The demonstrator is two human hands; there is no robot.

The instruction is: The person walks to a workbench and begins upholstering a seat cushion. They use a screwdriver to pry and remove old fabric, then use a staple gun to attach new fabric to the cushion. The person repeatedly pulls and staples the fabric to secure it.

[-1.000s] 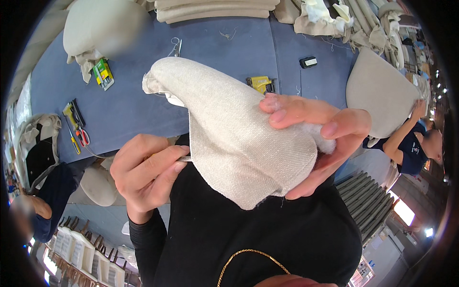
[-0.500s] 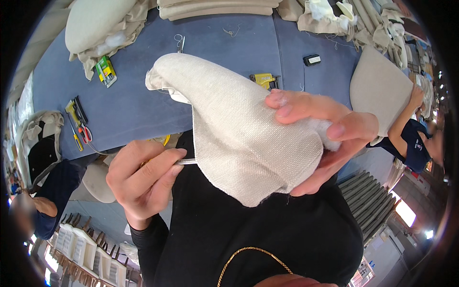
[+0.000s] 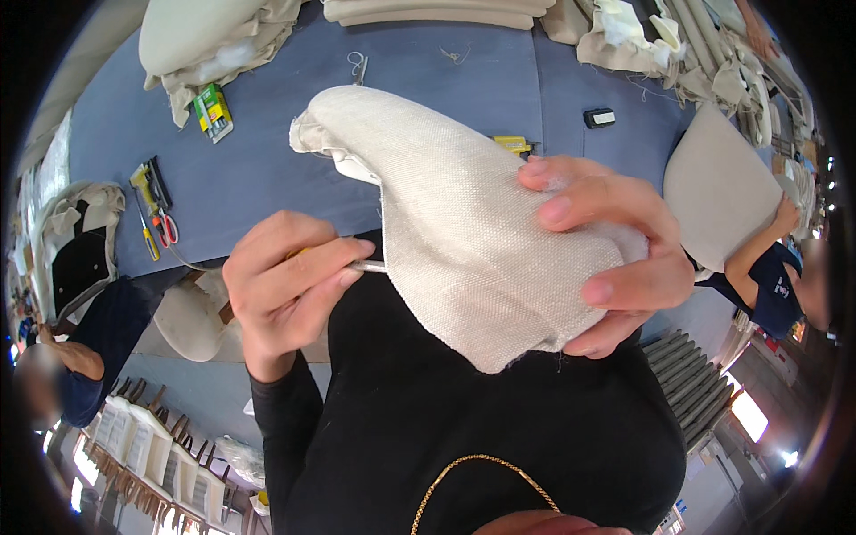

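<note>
A cream woven fabric piece (image 3: 464, 232), padded and with one pointed corner hanging down, is held up in front of my chest. My right hand (image 3: 624, 250) grips its right end, fingers spread over the cloth and thumb side below. White fluffy stuffing (image 3: 631, 241) shows between those fingers. In my left hand (image 3: 285, 285), a thin metal-shafted tool (image 3: 368, 266) is pinched between thumb and fingers. Its tip meets the left edge of the cloth, where the far end is hidden. A speck of yellow shows behind the fingers; the handle is mostly covered.
On the blue-grey table (image 3: 267, 169) lie a yellow staple gun (image 3: 513, 144), another stapler (image 3: 144, 187), a screwdriver (image 3: 147, 234), red-handled scissors (image 3: 169, 230), a green-yellow box (image 3: 214, 114) and a black box (image 3: 599, 118). Upholstered pieces (image 3: 214, 36) stand behind. Co-workers (image 3: 771, 276) are at both sides.
Both hands and the cloth appear slightly higher and further right in view, along with the whole scene shifting right. My right fingers have shifted on the cloth. The tool stays at its left edge.
</note>
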